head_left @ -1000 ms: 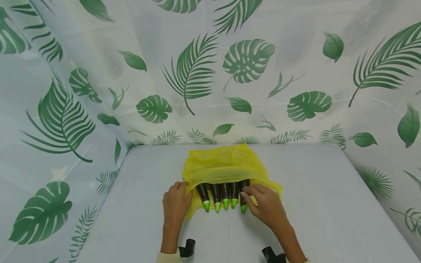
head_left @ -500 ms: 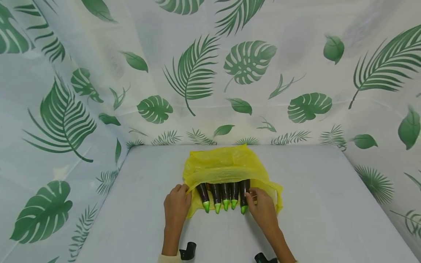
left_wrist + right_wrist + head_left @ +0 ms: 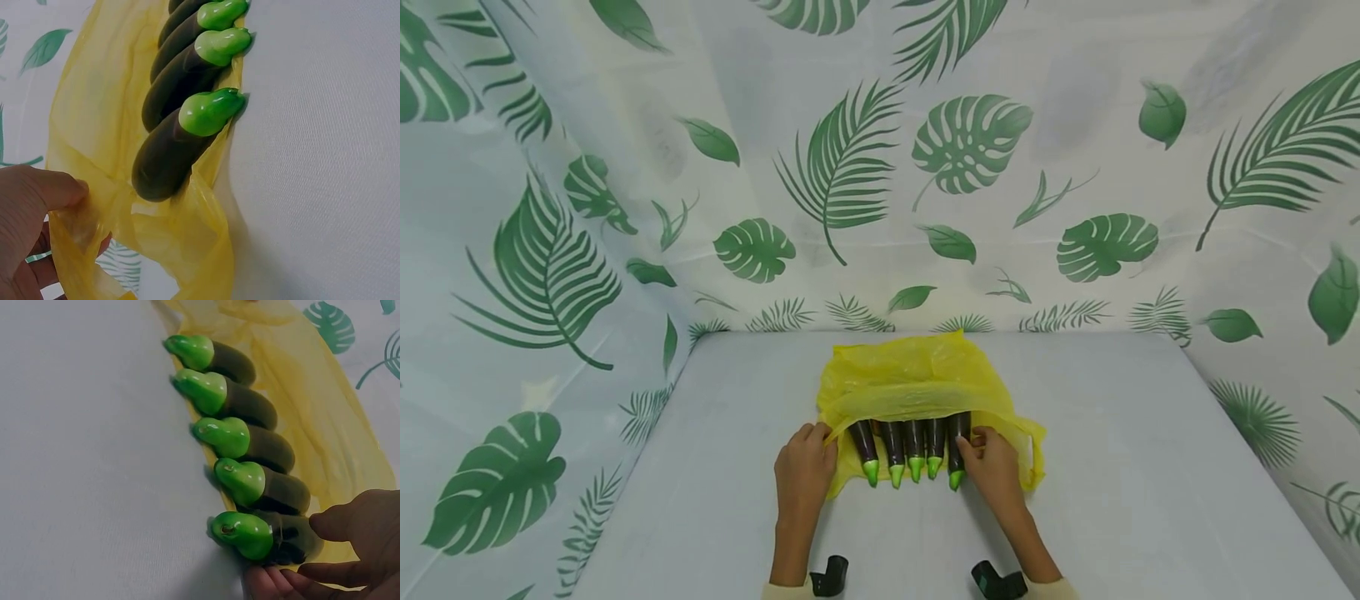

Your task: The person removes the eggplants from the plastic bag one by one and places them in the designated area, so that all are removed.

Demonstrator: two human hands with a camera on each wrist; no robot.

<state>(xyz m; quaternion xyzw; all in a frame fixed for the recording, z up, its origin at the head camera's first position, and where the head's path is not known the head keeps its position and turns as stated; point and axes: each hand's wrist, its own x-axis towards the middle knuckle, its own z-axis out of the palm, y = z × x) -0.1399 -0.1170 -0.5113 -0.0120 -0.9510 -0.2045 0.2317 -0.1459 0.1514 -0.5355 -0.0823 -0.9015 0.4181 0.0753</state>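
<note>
Several dark purple eggplants with bright green caps lie side by side in the mouth of a yellow plastic bag, caps toward me. My left hand pinches the bag's left edge between thumb and fingers; the left wrist view shows the thumb on top of the film, beside the leftmost eggplant. At the other end of the row, my right hand holds the rightmost eggplant. Its thumb presses one side of that eggplant and its fingertips lie along the other. The bag's upper layer hides the eggplants' far ends.
A white-covered table carries the bag near its back edge. Leaf-printed curtains rise behind and at both sides. Black angled pieces show beside both wrists.
My right hand has lowered onto the rightmost eggplant and taken hold of its side, its forearm swinging leftward. The left hand stays on the bag's edge, nearly still.
</note>
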